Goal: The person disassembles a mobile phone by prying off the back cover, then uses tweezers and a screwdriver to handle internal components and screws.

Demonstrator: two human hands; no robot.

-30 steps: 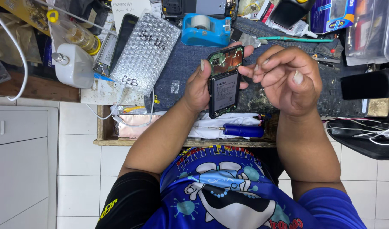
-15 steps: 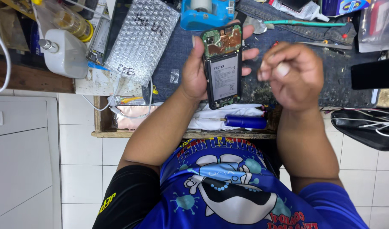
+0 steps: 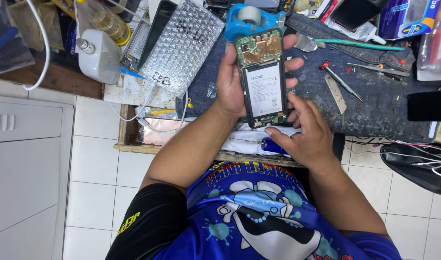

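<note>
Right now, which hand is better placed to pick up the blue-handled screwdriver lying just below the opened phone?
Probably right. The right hand is free and lies next to the blue-handled screwdriver. The left hand is wrapped around the opened phone, holding it up.

A bubble-wrap pouch (image 3: 184,45) lies at the edge of a cluttered repair bench, beside a blue tape dispenser (image 3: 251,17) and a white squeeze bottle (image 3: 101,55). A red-tipped screwdriver (image 3: 340,80), tweezers (image 3: 374,69) and a metal ruler (image 3: 336,93) rest on the dark work mat (image 3: 379,110).
</note>
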